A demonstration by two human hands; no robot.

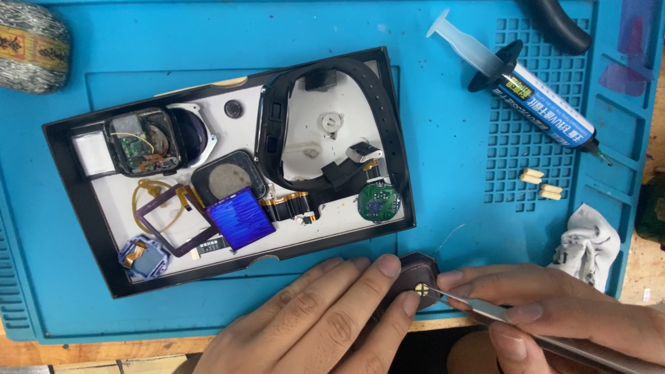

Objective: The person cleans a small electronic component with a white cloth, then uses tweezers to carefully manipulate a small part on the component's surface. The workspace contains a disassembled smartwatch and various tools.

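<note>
Two hands worked at the near edge of the blue silicone mat (443, 125). Left hand (315, 322) lay palm down, fingers curled, index and thumb pinching a small dark brown rounded part (415, 271) and pinning it to the mat. Right hand (554, 315) was closed in a pen-like grip on metal tweezers (485, 309), their tips resting on a small pale disc (420, 289) seated in the brown part.

Handling, judged: the brown part looked light and rigid, easily skidded on the mat unless pinned, best held by its rim, clear of the disc. The disc looked tiny and delicate; it would likely suit only tweezer contact at its edge.

Surface: mat with moulded recesses and a grid section, laid over a wooden bench (83, 350) showing along the near edge. Behind the hands, just beyond the brown part, sat a shallow black-rimmed tray (62, 176) with a white floor, holding a black watch strap (388, 118), a round green circuit board (378, 201), a blue square panel (240, 218) and an opened square watch body (142, 142). A syringe of adhesive (526, 90) lay to the right on the grid, four small pale pellets (542, 183) near it, and a crumpled white cloth (589, 242) beside the right hand. Room beyond was not shown.
</note>
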